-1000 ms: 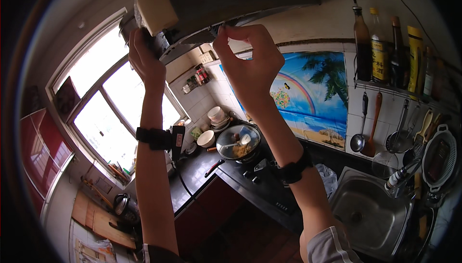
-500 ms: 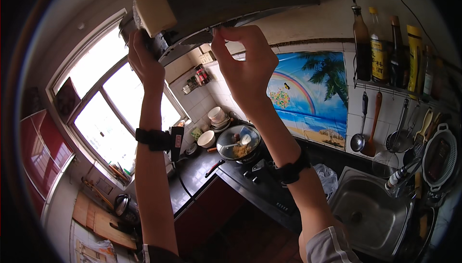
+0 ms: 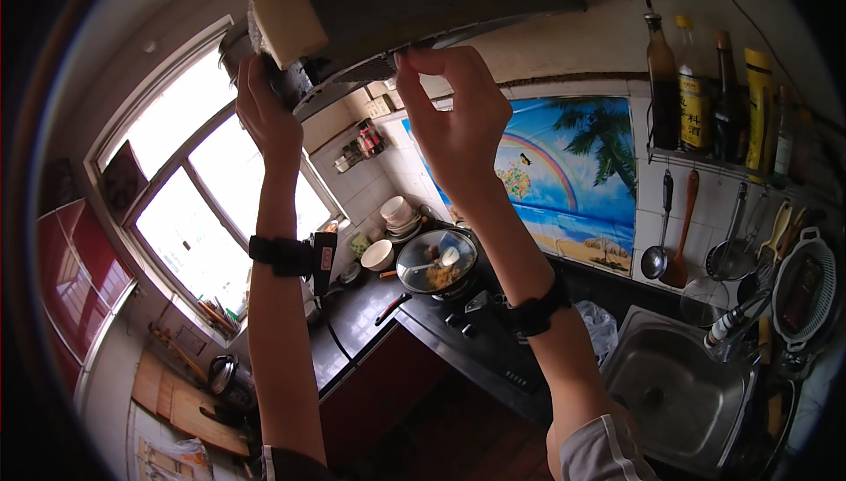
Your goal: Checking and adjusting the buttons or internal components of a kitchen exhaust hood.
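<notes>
Both my arms reach overhead to a dark grey range hood. My left hand grips the hood's left end, just under a pale yellow block that sits on its corner. My right hand is further right, its fingertips and thumb pinching the hood's lower front edge. Each wrist carries a black band. Below my hands, a pan with a glass lid holds food on the black stove.
A steel sink lies at the lower right, with a ladle and utensils hanging above it. Bottles stand on a wall shelf. Stacked bowls sit behind the pan. A bright window fills the left.
My right hand's fingers have drawn closer together on the hood's edge. My left hand has stayed in place.
</notes>
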### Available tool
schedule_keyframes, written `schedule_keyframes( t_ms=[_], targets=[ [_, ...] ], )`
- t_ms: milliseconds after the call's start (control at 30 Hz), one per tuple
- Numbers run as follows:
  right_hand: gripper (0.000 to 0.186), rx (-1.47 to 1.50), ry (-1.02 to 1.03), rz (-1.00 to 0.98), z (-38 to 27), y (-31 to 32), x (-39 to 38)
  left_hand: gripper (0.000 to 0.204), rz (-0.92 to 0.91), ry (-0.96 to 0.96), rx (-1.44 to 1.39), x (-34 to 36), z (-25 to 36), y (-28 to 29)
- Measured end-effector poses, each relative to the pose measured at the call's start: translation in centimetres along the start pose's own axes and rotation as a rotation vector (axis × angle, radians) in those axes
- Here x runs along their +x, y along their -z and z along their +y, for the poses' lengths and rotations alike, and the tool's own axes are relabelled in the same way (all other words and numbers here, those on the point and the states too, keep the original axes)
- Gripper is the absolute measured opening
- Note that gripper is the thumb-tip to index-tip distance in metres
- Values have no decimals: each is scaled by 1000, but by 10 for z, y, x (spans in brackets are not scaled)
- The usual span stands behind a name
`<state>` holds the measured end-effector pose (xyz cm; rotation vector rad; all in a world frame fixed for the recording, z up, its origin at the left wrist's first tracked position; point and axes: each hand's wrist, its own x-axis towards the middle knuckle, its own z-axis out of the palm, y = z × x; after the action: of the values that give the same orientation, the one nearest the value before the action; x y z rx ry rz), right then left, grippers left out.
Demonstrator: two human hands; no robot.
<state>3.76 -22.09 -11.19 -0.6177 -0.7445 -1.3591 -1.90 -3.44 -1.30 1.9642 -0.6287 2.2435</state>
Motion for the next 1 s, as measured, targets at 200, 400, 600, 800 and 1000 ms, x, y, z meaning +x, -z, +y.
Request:
schedule_keyframes(
  t_ms=[200, 400, 600, 800, 1000],
  targets=[
    [13, 12, 83, -30, 7, 2, -1, 37, 8, -58, 18, 0, 1, -5],
    [13, 23, 86, -35, 7, 1, -1, 31, 26, -262, 188, -1, -11, -2],
    [13, 34, 72, -35, 8, 2, -1, 30, -17, -127, 67, 0, -10, -2],
    [13, 38, 77, -27, 10, 2, -2, 31, 10, -71, 68, -1, -5, -3],
    [13, 47, 73, -24, 8, 0, -3, 33, -15, -162, 122, -1, -11, 1]
  ],
)
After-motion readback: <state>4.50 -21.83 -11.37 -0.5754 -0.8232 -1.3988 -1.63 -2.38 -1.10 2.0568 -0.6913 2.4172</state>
